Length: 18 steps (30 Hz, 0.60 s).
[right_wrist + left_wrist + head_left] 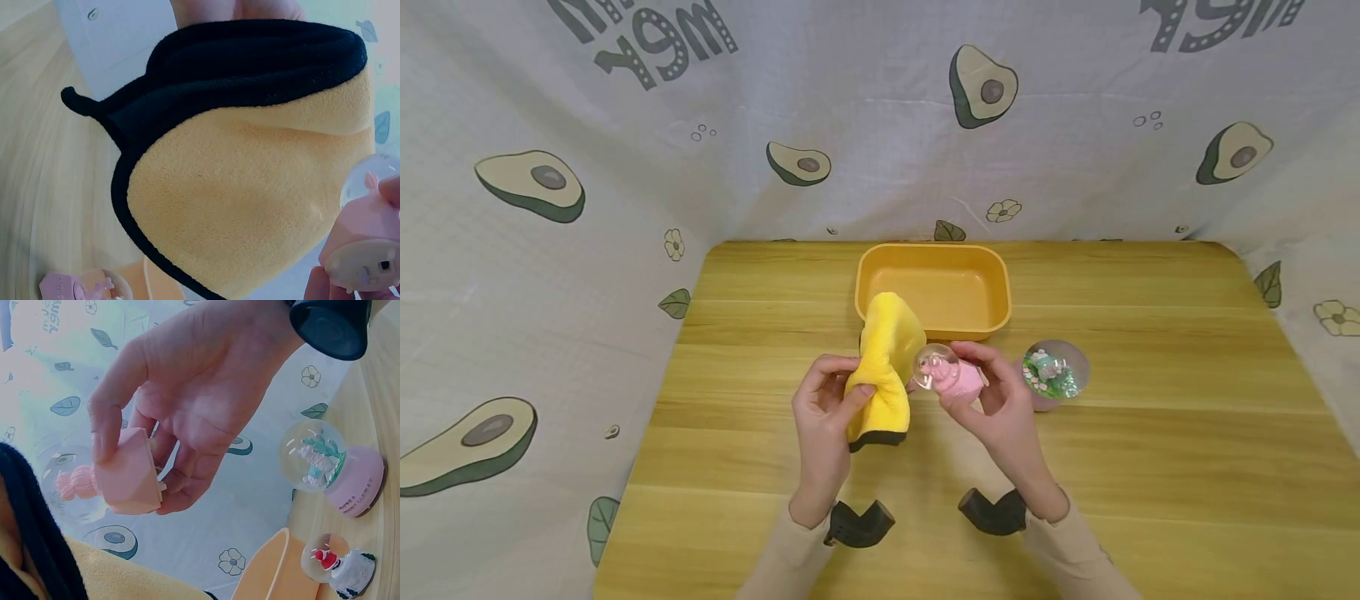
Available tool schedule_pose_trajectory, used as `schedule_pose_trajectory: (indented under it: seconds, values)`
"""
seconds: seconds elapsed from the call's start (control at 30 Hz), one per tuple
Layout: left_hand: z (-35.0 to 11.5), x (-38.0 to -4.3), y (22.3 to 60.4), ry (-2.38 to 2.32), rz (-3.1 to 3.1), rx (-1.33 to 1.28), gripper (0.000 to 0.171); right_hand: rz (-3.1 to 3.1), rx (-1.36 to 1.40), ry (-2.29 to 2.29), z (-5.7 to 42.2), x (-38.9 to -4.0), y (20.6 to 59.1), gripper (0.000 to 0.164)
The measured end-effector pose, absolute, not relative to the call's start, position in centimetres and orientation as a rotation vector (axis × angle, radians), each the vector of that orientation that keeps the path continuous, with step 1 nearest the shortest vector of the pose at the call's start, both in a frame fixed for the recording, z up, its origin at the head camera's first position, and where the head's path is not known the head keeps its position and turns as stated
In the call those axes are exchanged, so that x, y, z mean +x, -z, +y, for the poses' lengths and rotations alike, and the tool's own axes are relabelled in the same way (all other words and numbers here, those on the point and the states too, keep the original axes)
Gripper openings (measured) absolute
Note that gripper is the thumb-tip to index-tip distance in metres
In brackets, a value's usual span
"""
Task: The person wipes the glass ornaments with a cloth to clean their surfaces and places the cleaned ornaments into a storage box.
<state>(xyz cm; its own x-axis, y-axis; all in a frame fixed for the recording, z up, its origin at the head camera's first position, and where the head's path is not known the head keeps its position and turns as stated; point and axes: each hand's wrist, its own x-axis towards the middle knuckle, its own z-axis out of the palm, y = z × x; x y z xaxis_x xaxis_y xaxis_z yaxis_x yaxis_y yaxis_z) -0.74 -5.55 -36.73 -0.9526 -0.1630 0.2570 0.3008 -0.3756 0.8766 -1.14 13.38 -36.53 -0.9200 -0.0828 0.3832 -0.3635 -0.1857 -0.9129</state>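
Note:
My left hand point(829, 408) pinches a folded yellow cloth point(886, 367) with dark edging, thumb on its near face. My right hand point(1003, 404) grips a small snow globe point(961, 382) by its pink faceted base, the clear dome pointing left towards the cloth. In the left wrist view the right thumb lies along the base point(130, 472), and a pink figure shows inside the dome. The right wrist view shows the pale underside point(362, 265) of that base, with a small dark square in it. Cloth and dome are very close together in the head view.
A yellow-orange tray point(932, 325) stands behind the hands. Right of the right hand sits a bigger snow globe point(1054, 375) with a green and white scene. A globe with a red-and-white figure point(340, 565) and another pink-based globe point(81, 286) stand on the wooden table point(737, 467).

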Motion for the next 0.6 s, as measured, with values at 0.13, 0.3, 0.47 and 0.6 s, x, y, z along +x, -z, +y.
schedule_pose_trajectory:
  seconds: [0.13,0.3,0.47,0.6]
  values:
    - [-5.3,-0.7,36.9,2.386,-1.561,-0.166,0.032,-1.878,0.528,-2.211,13.6,-1.2,36.5,0.05]
    - [-5.0,-0.7,37.0,2.384,-1.561,-0.17,0.031,-1.919,0.53,-2.173,13.8,-1.2,36.5,0.047]
    - [-4.6,-0.8,36.9,2.373,-1.568,-0.182,0.031,-1.929,0.547,-2.147,14.0,-1.2,36.5,0.047]
    - [-4.4,-0.8,36.9,2.395,-1.588,-0.197,0.026,-1.954,0.536,-2.141,13.9,-1.1,36.4,0.048]
